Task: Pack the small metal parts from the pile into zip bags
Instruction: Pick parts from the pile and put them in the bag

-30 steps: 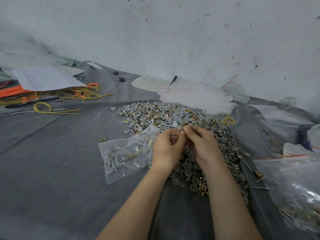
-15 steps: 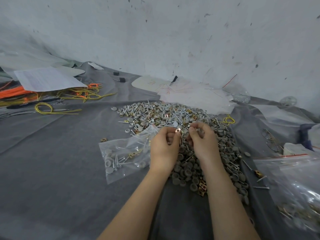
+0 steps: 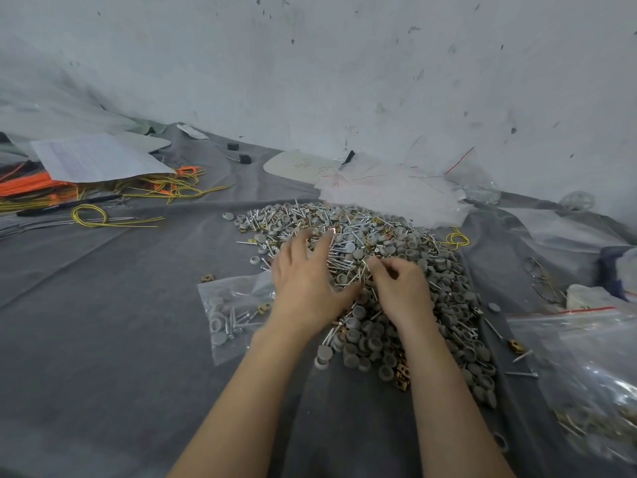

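Note:
A pile of small parts, with grey round caps, silver screws and brass clips, lies on the grey cloth in the middle. A clear zip bag holding a few of these parts lies flat just left of the pile. My left hand is spread with straight fingers over the pile's left side, its wrist over the bag's right edge. My right hand rests on the pile with curled fingers that pinch a few thin screws at the fingertips.
A large clear bag of packed parts lies at the right. A stack of empty bags sits behind the pile by the wall. Yellow and orange wires and a paper sheet lie at the left.
My hands were together pinching small parts above the pile; they have parted. The left hand has opened and reached forward over the pile, and the right has dropped lower onto it.

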`<control>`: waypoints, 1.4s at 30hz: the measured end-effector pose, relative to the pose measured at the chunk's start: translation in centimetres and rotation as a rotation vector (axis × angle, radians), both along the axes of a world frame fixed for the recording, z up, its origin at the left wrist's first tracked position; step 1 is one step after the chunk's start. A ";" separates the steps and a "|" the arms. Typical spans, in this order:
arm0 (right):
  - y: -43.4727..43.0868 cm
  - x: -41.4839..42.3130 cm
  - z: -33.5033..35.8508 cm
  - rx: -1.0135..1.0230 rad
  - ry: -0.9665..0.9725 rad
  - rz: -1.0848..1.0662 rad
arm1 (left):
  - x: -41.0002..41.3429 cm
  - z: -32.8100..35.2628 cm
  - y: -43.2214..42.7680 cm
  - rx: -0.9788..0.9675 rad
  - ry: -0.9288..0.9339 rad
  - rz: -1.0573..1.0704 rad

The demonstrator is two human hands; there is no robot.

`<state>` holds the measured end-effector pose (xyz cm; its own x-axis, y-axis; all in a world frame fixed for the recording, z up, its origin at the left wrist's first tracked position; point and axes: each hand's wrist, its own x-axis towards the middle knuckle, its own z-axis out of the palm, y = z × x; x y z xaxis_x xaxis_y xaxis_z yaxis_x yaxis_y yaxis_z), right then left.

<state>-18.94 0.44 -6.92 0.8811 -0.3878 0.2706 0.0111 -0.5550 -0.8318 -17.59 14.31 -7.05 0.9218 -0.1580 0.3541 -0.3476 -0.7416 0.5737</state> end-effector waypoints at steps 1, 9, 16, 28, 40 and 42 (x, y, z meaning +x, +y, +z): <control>0.1 0.1 -0.1 -0.029 0.013 0.003 | 0.3 0.3 0.8 0.058 0.061 0.003; 0.5 0.1 -0.1 -0.065 0.023 -0.002 | 1.3 1.2 7.6 0.221 0.391 0.147; 0.8 0.0 -0.1 -0.065 0.032 0.011 | 1.5 0.4 8.1 0.381 0.451 0.184; 1.1 -0.3 0.0 -0.051 0.022 0.050 | 2.3 -0.8 8.4 0.122 0.304 0.306; 1.1 -0.2 -0.1 -0.093 -0.011 0.041 | 2.3 1.2 7.0 0.324 0.353 0.015; 1.2 -0.2 0.0 -0.070 -0.008 0.042 | 2.5 0.8 5.7 0.347 0.359 -0.045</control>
<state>-19.10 1.62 -6.97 0.8937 -0.3305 0.3034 0.0424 -0.6111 -0.7904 -15.14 19.98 -6.29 0.9654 -0.2525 -0.0643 -0.2095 -0.8989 0.3847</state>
